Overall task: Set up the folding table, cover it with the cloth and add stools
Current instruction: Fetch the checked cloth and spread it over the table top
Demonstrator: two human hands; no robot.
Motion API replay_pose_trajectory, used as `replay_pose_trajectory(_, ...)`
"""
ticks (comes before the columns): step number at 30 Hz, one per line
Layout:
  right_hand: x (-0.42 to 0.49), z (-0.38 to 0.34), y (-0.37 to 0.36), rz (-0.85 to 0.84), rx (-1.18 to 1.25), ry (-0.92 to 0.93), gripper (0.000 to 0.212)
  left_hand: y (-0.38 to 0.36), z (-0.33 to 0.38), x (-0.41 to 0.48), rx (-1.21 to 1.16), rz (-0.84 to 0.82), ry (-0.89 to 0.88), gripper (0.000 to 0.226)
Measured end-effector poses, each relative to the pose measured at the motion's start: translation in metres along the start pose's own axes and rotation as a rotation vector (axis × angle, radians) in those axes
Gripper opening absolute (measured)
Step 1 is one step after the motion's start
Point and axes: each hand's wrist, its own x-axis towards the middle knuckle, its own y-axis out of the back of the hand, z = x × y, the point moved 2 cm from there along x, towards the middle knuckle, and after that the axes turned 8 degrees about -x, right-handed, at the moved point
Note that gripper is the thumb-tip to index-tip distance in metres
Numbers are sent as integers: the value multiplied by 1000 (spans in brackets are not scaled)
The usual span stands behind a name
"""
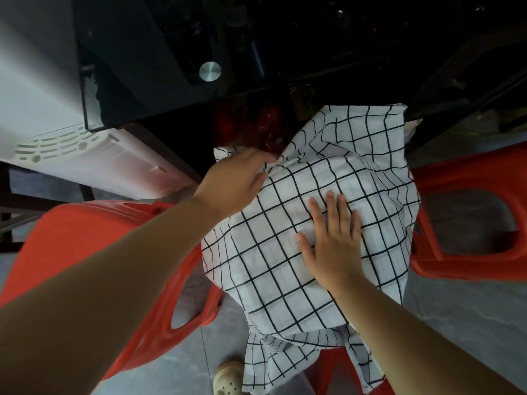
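- A red plastic stool [85,252] stands at the left.
- The left hand [236,181] pinches a fold of the white black-gridded fabric cloth [285,269], which is heaped between the stools.
- The right hand [333,240] rests flat on it, fingers straight.
- A second red plastic stool [470,172] is at the right.

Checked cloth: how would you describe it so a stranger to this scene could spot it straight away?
Look below the dark table, between the left red stool and the right red stool. There a bunched cloth sits under both hands, the left hand gripping a fold, the right hand pressing flat. It is the only patterned thing: white with thin black grid lines.
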Motion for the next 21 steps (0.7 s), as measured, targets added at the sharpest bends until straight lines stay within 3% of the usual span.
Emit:
replay_pose_trajectory(6,10,2,20,-269,51,14,83,-17,21,-33,51,-36,-98,30)
replay_pose_trajectory(8,13,4,38,-185,191,-12,76,-21,22,-38,42,-32,-68,31)
replay_pose_trajectory(10,17,5,60,52,353,-42,66,-21,20,-38,30,-16,-45,31)
replay_pose_trajectory(13,36,0,85,291,289,118,64,-18,15,-32,36,7,-40,30)
replay_pose_trajectory(16,69,-9,92,281,187,231,63,-13,7,-23,45,25,7,30)
replay_pose_trajectory(21,90,-7,68,255,175,124,58,-12,-16,-3,8,41,167,33)
